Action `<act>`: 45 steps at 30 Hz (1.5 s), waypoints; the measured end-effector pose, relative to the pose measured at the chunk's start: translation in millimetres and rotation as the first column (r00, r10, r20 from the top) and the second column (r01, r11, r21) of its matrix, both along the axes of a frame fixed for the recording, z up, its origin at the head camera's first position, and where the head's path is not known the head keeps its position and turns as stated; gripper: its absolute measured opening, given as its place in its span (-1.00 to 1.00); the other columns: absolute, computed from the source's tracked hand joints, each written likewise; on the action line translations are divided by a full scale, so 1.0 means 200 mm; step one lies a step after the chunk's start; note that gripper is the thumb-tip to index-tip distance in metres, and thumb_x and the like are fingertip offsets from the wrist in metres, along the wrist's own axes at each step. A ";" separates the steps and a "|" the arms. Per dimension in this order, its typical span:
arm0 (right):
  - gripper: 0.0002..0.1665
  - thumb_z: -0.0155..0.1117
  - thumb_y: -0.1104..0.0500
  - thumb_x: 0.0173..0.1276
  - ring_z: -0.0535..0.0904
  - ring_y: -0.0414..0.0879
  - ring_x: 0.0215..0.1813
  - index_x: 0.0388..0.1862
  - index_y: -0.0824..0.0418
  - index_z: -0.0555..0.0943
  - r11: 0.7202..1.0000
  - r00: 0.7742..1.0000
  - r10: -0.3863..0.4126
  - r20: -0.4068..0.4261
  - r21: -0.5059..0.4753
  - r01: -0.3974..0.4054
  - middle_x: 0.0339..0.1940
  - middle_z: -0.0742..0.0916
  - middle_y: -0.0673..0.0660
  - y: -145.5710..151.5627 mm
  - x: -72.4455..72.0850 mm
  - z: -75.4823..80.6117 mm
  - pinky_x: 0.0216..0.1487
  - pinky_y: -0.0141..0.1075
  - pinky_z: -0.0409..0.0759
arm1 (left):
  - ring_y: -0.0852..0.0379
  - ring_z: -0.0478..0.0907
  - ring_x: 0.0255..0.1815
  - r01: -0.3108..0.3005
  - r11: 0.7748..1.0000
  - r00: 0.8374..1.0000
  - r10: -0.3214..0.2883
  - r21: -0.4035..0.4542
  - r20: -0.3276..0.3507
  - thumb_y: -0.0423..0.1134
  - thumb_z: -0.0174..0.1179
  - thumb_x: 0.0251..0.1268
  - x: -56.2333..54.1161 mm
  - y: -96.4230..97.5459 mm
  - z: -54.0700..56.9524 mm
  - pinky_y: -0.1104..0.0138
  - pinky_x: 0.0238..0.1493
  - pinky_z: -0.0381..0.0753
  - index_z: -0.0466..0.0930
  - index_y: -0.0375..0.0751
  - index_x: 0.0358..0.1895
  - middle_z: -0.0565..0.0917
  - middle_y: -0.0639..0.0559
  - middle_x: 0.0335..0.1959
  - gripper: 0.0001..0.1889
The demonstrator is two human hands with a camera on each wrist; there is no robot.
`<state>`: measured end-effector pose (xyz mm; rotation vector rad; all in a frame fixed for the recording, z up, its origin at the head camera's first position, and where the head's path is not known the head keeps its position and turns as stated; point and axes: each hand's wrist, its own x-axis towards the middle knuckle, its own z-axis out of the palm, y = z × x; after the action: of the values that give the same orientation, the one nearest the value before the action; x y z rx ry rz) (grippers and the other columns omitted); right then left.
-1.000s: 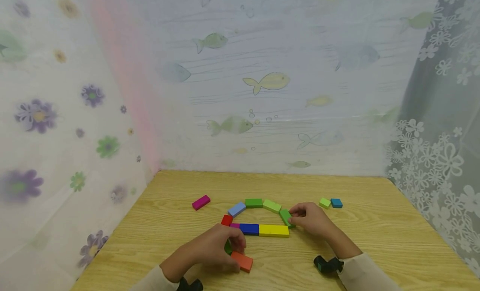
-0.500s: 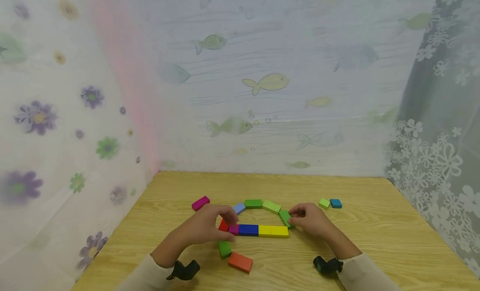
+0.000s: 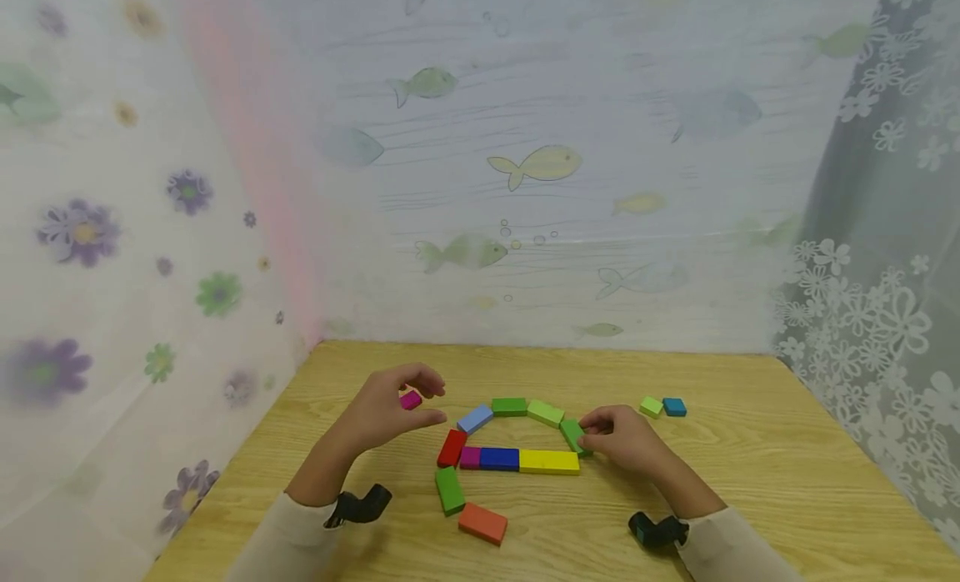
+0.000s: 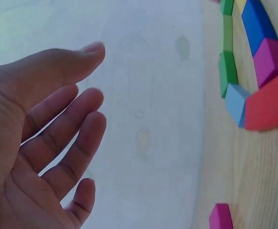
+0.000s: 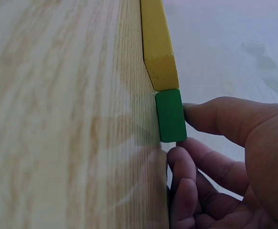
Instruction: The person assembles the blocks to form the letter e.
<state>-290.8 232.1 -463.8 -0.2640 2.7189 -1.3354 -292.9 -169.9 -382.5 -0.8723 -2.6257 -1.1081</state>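
Note:
My left hand (image 3: 393, 407) hovers above the table's left side, its fingers and thumb loosely spread with nothing between them. Partly behind it lies a magenta block (image 3: 410, 399). On the right, my right hand (image 3: 622, 436) pinches a green block (image 3: 573, 437) between thumb and fingers. In the right wrist view this green block (image 5: 171, 116) stands against the end of the yellow block (image 5: 159, 52). A curve of blocks runs through a light green (image 3: 546, 413), a green, a light blue (image 3: 476, 418), a red (image 3: 452, 448), another green and an orange-red block (image 3: 483, 523).
Across the curve lies a straight row: a small magenta block (image 3: 470, 458), a dark blue block (image 3: 499, 459) and a yellow block (image 3: 549, 462). Beyond my right hand rest a small light green block (image 3: 651, 407) and a blue block (image 3: 674, 407). A patterned curtain (image 3: 547, 232) hangs behind the table.
My left hand has left the orange-red block, passed over the red block and moved up and left to the loose magenta block. My right hand has stayed at the green block.

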 end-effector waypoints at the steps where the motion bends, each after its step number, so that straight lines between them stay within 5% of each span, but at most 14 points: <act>1: -0.65 0.47 0.12 0.36 0.60 -0.09 -0.12 0.06 0.25 0.71 1.000 1.000 0.003 -0.001 0.000 -0.003 -0.15 0.72 0.07 0.00 0.00 0.00 -0.15 -0.25 0.60 | 0.19 0.65 -0.02 -0.030 1.000 1.000 0.030 0.009 0.001 -0.05 0.57 0.14 -0.02 -0.01 -0.01 0.06 0.14 0.57 0.66 0.12 -0.01 0.71 0.33 -0.12 -0.63; 5: -0.64 0.47 0.12 0.36 0.60 -0.09 -0.12 0.06 0.26 0.71 1.000 1.000 0.014 -0.008 0.009 -0.014 -0.15 0.72 0.07 0.00 0.01 0.00 -0.15 -0.25 0.59 | 0.09 0.62 0.07 -0.161 0.986 0.986 0.159 0.043 0.047 -0.04 0.55 0.17 -0.08 -0.05 -0.06 -0.01 0.15 0.53 0.66 0.09 0.07 0.71 0.21 -0.01 -0.58; 9: -0.65 0.46 0.12 0.37 0.60 -0.09 -0.11 0.07 0.24 0.71 1.000 1.000 0.004 0.001 0.006 -0.004 -0.14 0.72 0.07 0.00 0.00 0.01 -0.14 -0.25 0.60 | -0.06 0.58 0.21 -0.274 0.959 0.956 0.263 0.078 0.129 -0.05 0.53 0.19 -0.15 -0.09 -0.13 -0.09 0.18 0.57 0.62 0.01 0.21 0.67 0.02 0.16 -0.49; 21: -0.65 0.47 0.12 0.36 0.60 -0.10 -0.12 0.06 0.23 0.72 1.000 1.000 -0.002 -0.010 0.017 0.002 -0.16 0.73 0.05 0.00 0.00 0.00 -0.14 -0.24 0.59 | -0.21 0.51 0.32 -0.456 0.886 0.839 0.398 0.081 0.371 -0.11 0.46 0.30 -0.27 -0.21 -0.35 -0.04 0.27 0.58 0.51 -0.29 0.37 0.60 -0.24 0.30 -0.37; 31: -0.64 0.48 0.11 0.35 0.59 -0.10 -0.13 0.06 0.25 0.72 1.000 1.000 0.012 -0.016 0.016 -0.012 -0.16 0.72 0.06 0.00 0.01 0.00 -0.17 -0.26 0.58 | -0.13 0.65 0.09 -0.483 0.874 0.815 0.430 0.046 0.387 -0.23 0.53 0.18 -0.29 -0.22 -0.41 0.12 0.06 0.68 0.64 -0.34 0.19 0.71 -0.24 0.10 -0.47; 45: -0.63 0.48 0.12 0.34 0.60 -0.10 -0.12 0.06 0.26 0.72 1.000 1.000 0.008 -0.016 0.010 -0.007 -0.16 0.73 0.07 0.00 0.01 0.01 -0.15 -0.26 0.59 | -0.08 0.69 0.00 -0.493 0.870 0.818 0.459 0.009 0.347 -0.33 0.53 0.13 -0.28 -0.21 -0.41 0.05 0.07 0.67 0.71 -0.33 0.05 0.75 -0.20 -0.03 -0.60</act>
<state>-288.4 231.3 -461.9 -0.2851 2.7344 -1.3230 -348.7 -211.5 -464.5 0.0257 -2.7795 -1.3065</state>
